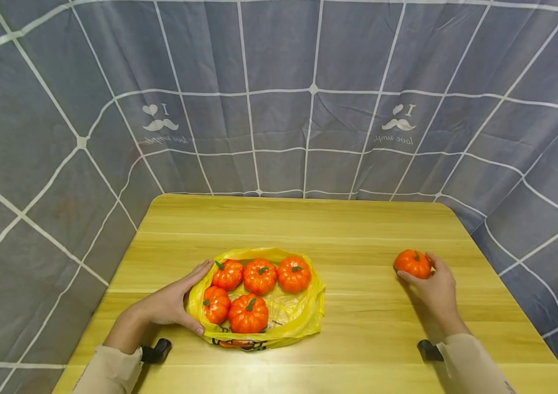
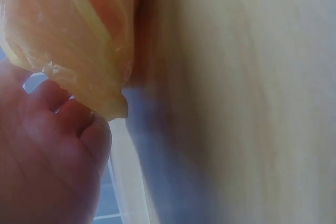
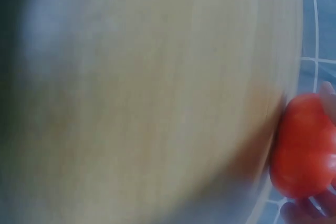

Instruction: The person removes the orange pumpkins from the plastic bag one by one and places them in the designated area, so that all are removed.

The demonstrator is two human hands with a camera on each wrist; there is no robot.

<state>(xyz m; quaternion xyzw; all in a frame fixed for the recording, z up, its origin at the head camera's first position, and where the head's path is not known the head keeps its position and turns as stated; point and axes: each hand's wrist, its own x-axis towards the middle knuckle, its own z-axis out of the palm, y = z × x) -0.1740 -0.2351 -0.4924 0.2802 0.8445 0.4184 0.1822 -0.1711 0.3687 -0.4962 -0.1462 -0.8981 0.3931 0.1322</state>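
Observation:
A yellow plastic bag (image 1: 303,323) lies on the table with its mouth spread wide. Several small orange pumpkins (image 1: 260,276) with green stems sit inside it, mostly toward its left and back. My left hand (image 1: 175,300) holds the bag's left end, thumb at the front and fingers at the back rim; in the left wrist view the bag's thin film (image 2: 79,51) lies against the fingers. Far to the right, my right hand (image 1: 437,287) grips another small orange pumpkin (image 1: 413,264) between thumb and fingers. That pumpkin (image 3: 302,148) is partly cut off in the right wrist view.
The wooden table (image 1: 357,350) has rounded far corners. A grey curtain (image 1: 279,126) with white grid lines hangs behind it and on both sides. Dark wrist-camera mounts (image 1: 156,351) sit by both cuffs.

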